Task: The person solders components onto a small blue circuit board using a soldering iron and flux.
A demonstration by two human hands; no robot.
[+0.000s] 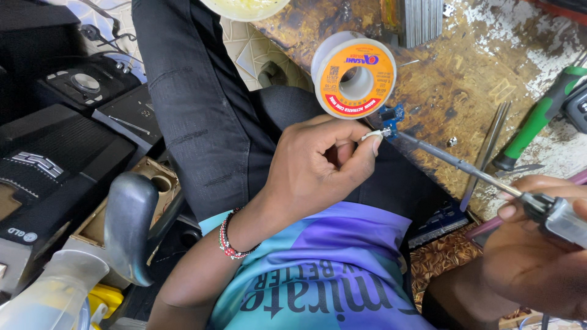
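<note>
A small blue circuit board [391, 116] is pinched in the left hand [315, 168]. The soldering iron [455, 162], gripped by the right hand [538, 244], is best held steady, tip on the joint; solder spool [353, 74] lies close by.

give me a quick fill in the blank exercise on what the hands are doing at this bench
1. The left hand pinches a small ____ circuit board.
2. The right hand holds a soldering iron, its tip touching the ____.
3. The solder spool has an ____ label.
4. A screwdriver with a ____ handle lies on the bench.

Missing words: blue; circuit board; orange; green
</note>
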